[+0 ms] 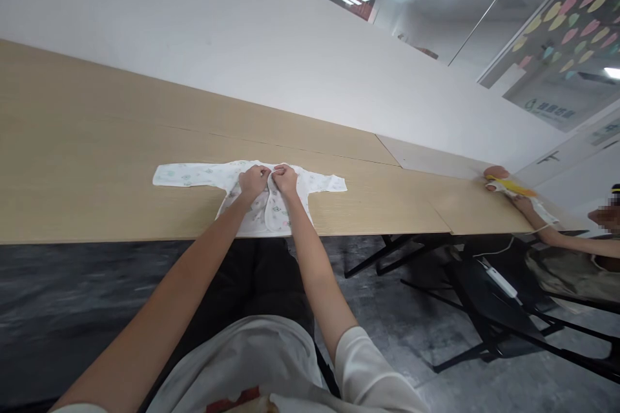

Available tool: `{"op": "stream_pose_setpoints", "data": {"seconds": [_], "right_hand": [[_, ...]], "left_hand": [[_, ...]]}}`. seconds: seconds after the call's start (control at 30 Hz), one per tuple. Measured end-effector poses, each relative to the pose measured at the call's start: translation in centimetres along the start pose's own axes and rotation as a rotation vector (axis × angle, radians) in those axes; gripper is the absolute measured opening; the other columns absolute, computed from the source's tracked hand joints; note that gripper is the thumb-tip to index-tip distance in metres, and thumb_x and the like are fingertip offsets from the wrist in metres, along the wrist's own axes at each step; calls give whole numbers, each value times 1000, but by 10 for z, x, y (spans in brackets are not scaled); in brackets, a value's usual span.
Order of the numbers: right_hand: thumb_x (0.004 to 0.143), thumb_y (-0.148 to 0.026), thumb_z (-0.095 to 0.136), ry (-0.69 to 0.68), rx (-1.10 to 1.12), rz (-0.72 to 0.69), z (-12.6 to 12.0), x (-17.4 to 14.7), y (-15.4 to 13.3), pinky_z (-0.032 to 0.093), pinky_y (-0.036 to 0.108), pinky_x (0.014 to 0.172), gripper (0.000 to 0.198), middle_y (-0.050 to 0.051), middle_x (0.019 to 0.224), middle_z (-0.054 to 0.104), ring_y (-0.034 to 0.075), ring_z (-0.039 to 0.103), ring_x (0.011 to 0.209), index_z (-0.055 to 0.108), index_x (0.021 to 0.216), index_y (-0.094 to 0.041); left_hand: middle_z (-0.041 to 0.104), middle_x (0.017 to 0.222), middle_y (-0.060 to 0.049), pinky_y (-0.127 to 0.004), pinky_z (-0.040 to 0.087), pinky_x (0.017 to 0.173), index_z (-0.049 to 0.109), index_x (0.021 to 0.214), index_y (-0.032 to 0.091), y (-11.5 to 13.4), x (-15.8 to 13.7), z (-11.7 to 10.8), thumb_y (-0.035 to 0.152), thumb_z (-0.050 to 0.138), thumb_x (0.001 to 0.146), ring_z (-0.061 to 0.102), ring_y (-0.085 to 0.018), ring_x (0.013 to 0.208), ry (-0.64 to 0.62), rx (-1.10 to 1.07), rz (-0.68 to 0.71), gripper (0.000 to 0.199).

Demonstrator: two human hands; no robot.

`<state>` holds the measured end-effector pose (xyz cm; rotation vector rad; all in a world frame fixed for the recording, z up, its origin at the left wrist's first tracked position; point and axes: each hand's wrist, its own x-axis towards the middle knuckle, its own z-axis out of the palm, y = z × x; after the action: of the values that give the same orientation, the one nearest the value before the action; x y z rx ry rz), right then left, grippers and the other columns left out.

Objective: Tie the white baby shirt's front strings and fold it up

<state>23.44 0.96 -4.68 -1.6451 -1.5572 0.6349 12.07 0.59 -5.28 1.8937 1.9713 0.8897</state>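
Note:
A small white baby shirt (196, 174) with a pale print lies spread on the wooden table (97, 142), its long sleeves stretched out to both sides. My left hand (254, 182) is closed on the shirt's front near the neckline. Right beside it, my right hand (285, 179) pinches the edge of the other front panel at the collar. The fingertips of both hands nearly meet. Below them the front edges run down toward the table's near edge. Any fastener between my fingers is too small to make out.
To the far right a co-worker's hand (526, 205) is at a doll (496, 173) with yellow and white cloth. A black folding chair (484, 297) with a white power strip (502, 282) stands below. A white wall (217, 45) rises behind the table.

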Motion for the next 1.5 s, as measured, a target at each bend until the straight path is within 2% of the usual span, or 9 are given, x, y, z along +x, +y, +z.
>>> {"op": "stream_pose_setpoints", "data": {"seconds": [0.3,0.47,0.63,0.77,1.07,1.3,1.5], "right_hand": [[73,-13,57,44,177,30,8,8,7,54,24,82,37,-1,84,73,15,69,81,69,107,-19],[71,-13,58,35,229,24,8,10,9,54,24,81,37,-3,77,69,14,67,77,67,106,-19],[71,-14,57,32,226,24,7,11,10,53,23,76,38,-4,80,68,14,65,75,63,108,-19],[71,-13,57,27,223,29,8,12,10,52,23,77,34,-4,80,67,13,65,76,60,104,-21],[69,-15,61,32,242,66,9,13,10,51,22,76,28,-5,81,65,13,64,76,57,95,-22],[70,-14,60,57,179,63,9,16,11,51,22,76,20,-3,81,67,14,66,78,63,89,-20],[75,-7,55,61,69,-18,7,14,13,52,22,85,20,1,82,73,15,69,83,70,83,-18]], "left_hand": [[76,113,-8,-28,45,86,78,109,19,-1,1,0,34,45,91,66,-23,103,21,-28,41,40],[75,115,-10,-29,46,88,77,112,17,-1,1,1,31,44,91,68,-24,103,7,-70,48,42],[75,114,-10,-29,47,88,75,114,18,-1,-1,1,31,44,91,68,-23,103,46,-135,32,41],[77,107,-8,-28,47,86,76,106,19,0,-1,1,30,51,87,69,-22,100,38,-159,11,33],[77,102,-11,-37,45,91,77,105,20,2,-2,4,30,48,89,66,-28,104,86,-21,14,33],[76,104,-11,-42,42,97,77,101,19,1,-2,5,28,47,89,63,-30,109,98,-1,-17,33],[76,105,-11,-44,42,97,76,104,19,2,-5,1,18,50,82,61,-32,110,95,23,-67,35]]}}
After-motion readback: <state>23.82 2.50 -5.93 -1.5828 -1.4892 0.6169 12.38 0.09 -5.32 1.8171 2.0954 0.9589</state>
